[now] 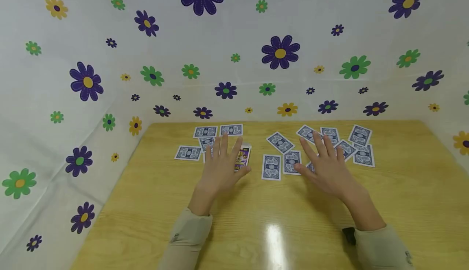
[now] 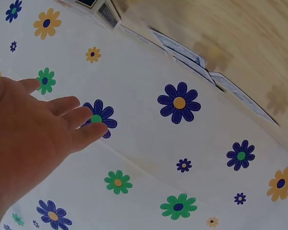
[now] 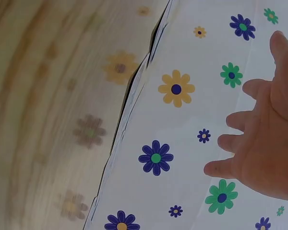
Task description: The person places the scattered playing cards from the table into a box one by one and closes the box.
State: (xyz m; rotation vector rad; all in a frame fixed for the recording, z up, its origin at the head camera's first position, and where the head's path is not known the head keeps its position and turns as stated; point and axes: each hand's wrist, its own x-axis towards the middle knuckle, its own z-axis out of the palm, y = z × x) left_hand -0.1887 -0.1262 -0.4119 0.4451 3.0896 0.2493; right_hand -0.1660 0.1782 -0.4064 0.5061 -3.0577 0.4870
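My left hand (image 1: 220, 168) is held palm down with its fingers spread, holding nothing. It hides parts of a purple-and-yellow printed card pack (image 1: 243, 158) and of the blue-backed playing cards behind it. One such playing card (image 1: 188, 153) lies to the left of that hand. On the other side, my right hand (image 1: 329, 170) also has its fingers spread wide and grips nothing. It overlaps several face-down cards in the head view, among them a tilted card (image 1: 346, 149). Both wrist views show the left palm (image 2: 33, 124) and right palm (image 3: 269, 139) with fingers extended.
Between the hands lie more face-down cards, including an upright one (image 1: 271, 167) and a slanted one (image 1: 280, 143). Two cards (image 1: 360, 135) overlap at the far right. Behind the wooden table (image 1: 234, 229) hangs a white flower-patterned cloth (image 1: 234, 38).
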